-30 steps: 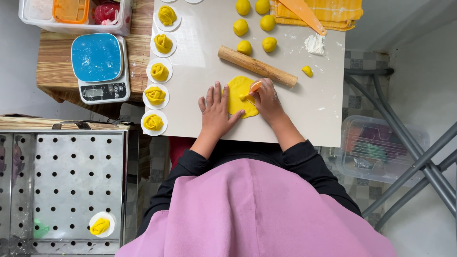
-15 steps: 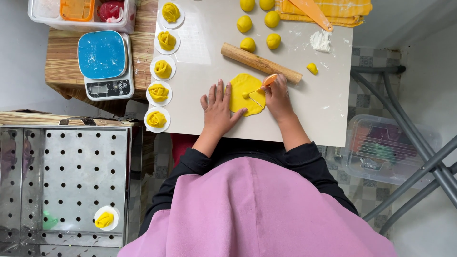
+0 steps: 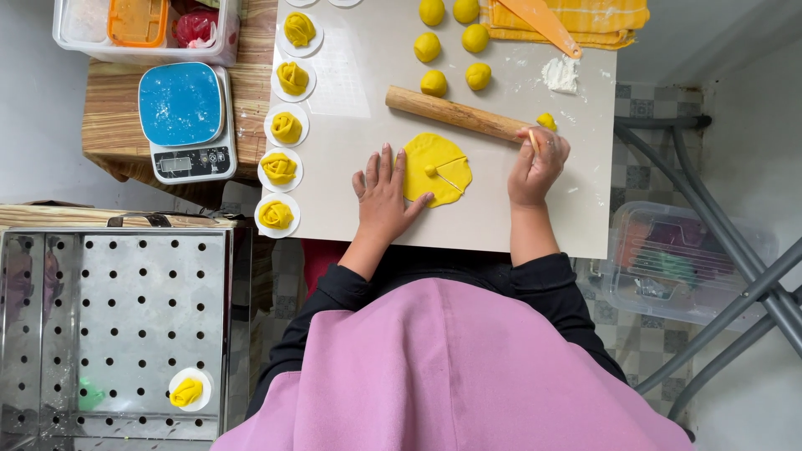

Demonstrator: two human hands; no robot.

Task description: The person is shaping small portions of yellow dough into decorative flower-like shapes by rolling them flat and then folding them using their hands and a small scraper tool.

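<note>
A flat yellow dough disc (image 3: 436,169) lies on the white board (image 3: 501,217) near its front edge, scored with cut lines that meet at a small lump near its middle. The left hand (image 3: 384,194) rests flat on the board, fingers spread, grip released, with the forefinger tip touching the disc's lower left edge. The right hand (image 3: 537,164) sits just right of the disc, apart from it, its grip clenched around a thin orange stick (image 3: 532,140) whose tip shows above the fingers. A wooden rolling pin (image 3: 455,114) lies slantwise just behind the disc, its right end beside the right hand. Behind the pin are six dough balls (image 3: 433,82), and a small dough bit (image 3: 546,121) lies close to the right knuckles. A pile of flour (image 3: 560,74) sits further back, near an orange scraper (image 3: 547,25) lying on a yellow cloth (image 3: 618,21). Along the board's left edge runs a row of white paper rounds, each bearing a dough rose (image 3: 276,214). Left of the board, on the wooden desk (image 3: 109,125), stands a scale (image 3: 185,121) with a blue top, and behind it a clear tub (image 3: 142,29). At lower left a perforated steel tray (image 3: 109,326) holds one more rose (image 3: 187,391).
</note>
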